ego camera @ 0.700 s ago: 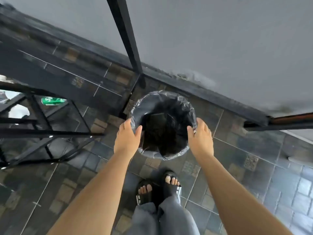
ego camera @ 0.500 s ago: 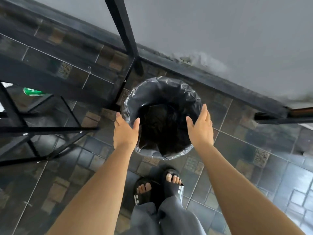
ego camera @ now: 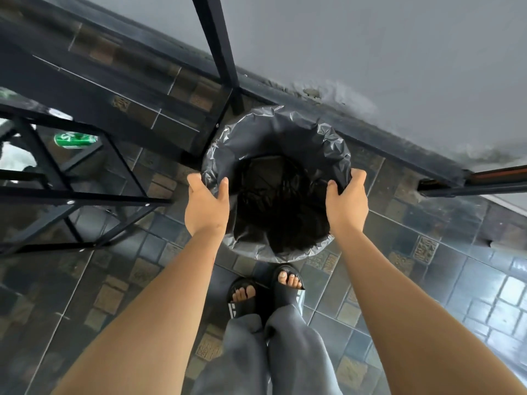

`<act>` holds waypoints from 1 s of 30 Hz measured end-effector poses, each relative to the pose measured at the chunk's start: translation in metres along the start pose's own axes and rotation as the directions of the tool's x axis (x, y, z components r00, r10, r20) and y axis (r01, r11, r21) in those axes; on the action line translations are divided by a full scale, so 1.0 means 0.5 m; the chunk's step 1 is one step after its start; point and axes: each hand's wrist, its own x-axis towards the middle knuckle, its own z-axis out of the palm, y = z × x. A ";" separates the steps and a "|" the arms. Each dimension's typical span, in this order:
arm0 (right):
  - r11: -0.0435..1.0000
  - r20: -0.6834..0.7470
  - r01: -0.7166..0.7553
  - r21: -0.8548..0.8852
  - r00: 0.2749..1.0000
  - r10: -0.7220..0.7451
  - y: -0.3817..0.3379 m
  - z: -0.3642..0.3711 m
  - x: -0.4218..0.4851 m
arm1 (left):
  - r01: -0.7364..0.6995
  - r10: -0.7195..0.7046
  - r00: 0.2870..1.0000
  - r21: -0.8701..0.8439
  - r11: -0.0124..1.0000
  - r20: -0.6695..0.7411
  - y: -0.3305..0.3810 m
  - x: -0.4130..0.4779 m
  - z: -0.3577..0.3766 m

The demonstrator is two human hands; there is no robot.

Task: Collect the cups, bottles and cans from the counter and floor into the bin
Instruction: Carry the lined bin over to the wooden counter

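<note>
— Where are the hands?
— Just beyond the person's sandals [ego camera: 266, 293], the left hand [ego camera: 206, 208] and the right hand [ego camera: 347, 205] grip the bin [ego camera: 273, 122] at its rim. The thumbs are inside and the fingers [ego camera: 194, 179] are clamped over the grey liner.
— And the bin?
— It stands on the tiled floor [ego camera: 427, 283], at the floor's edge under the wall [ego camera: 370, 52], beside a leg of the black frame [ego camera: 221, 55]. Farther left, a green can [ego camera: 75, 140] lies on its side behind the frame's bars.

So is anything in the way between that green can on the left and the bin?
Yes: the black metal frame stands between them, its bars crossing in front of the green can. The left hand and right hand both grip the rim of the bin.
</note>
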 end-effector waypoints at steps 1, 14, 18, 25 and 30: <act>1.000 -0.011 0.001 0.005 1.000 -0.001 -0.017 -0.028 -0.019 | -0.017 0.017 1.000 -0.004 1.000 -0.010 0.014 -0.018 -0.033; 0.991 -0.084 0.031 0.130 0.996 -0.020 -0.257 -0.428 -0.363 | -0.196 0.200 0.979 -0.345 0.918 -0.023 0.172 -0.308 -0.501; 0.986 -0.076 0.128 0.105 0.990 -0.121 -0.316 -0.516 -0.462 | -0.232 0.236 0.970 -0.475 0.849 -0.051 0.196 -0.374 -0.611; 0.946 -0.083 0.299 0.128 0.953 -0.290 -0.368 -0.620 -0.582 | -0.376 0.358 0.921 -0.577 0.725 -0.151 0.191 -0.466 -0.733; 0.910 -0.065 0.404 0.096 0.914 -0.399 -0.385 -0.665 -0.633 | -0.345 0.300 0.937 -0.607 0.715 -0.179 0.171 -0.518 -0.768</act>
